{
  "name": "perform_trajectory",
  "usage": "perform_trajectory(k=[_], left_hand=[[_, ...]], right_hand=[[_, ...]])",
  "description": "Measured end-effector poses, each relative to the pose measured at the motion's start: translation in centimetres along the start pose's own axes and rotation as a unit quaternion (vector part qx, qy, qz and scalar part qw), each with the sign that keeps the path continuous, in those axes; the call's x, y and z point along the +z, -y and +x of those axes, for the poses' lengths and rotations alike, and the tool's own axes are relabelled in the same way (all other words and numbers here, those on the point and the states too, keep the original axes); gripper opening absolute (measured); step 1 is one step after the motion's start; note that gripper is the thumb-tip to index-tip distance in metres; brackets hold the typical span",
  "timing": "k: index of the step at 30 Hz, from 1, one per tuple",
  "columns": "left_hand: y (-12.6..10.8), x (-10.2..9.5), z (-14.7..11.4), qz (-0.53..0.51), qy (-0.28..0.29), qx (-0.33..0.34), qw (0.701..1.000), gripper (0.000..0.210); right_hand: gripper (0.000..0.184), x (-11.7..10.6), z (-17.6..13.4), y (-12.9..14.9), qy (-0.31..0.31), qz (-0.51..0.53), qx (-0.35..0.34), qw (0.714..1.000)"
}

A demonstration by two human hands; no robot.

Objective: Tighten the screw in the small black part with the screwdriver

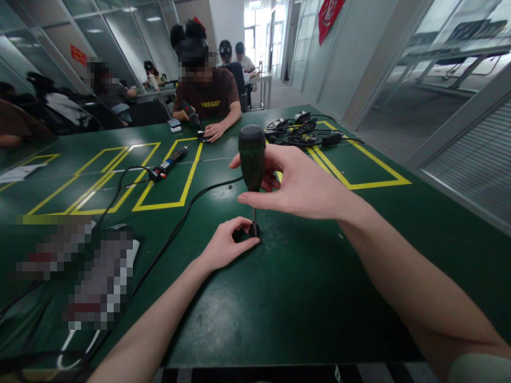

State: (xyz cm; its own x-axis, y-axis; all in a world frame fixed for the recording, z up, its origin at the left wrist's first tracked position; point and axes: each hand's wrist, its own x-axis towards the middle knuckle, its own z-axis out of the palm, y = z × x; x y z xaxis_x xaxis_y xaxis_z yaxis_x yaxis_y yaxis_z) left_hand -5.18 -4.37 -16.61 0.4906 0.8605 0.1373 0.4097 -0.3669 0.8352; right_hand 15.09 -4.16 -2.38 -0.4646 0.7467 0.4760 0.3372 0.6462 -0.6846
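My right hand (291,181) grips the dark handle of a screwdriver (251,154) from its right side. The screwdriver stands upright, and its thin metal shaft runs down to a small round black part (254,230) on the table. My left hand (228,243) pinches that part between thumb and fingers and holds it against the green tabletop (303,298). The shaft's tip meets the black part, but what it sits in is too small to make out.
Tangled black cables (299,130) lie at the back right. A corded tool (170,162) rests left of centre, its cable crossing the table. Two blurred-out devices (99,276) lie at the left. Across the table, a person (207,90) works with a power screwdriver (190,114).
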Motion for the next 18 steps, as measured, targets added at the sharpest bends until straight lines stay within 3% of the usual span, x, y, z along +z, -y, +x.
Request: perform_trajectory(k=[18], left_hand=[[-0.10,-0.01,0.03,-0.002,0.001,-0.003,1.000,0.024]], right_hand=[[0.026,-0.14,-0.04,0.29,0.003,-0.006,-0.010,1.000]])
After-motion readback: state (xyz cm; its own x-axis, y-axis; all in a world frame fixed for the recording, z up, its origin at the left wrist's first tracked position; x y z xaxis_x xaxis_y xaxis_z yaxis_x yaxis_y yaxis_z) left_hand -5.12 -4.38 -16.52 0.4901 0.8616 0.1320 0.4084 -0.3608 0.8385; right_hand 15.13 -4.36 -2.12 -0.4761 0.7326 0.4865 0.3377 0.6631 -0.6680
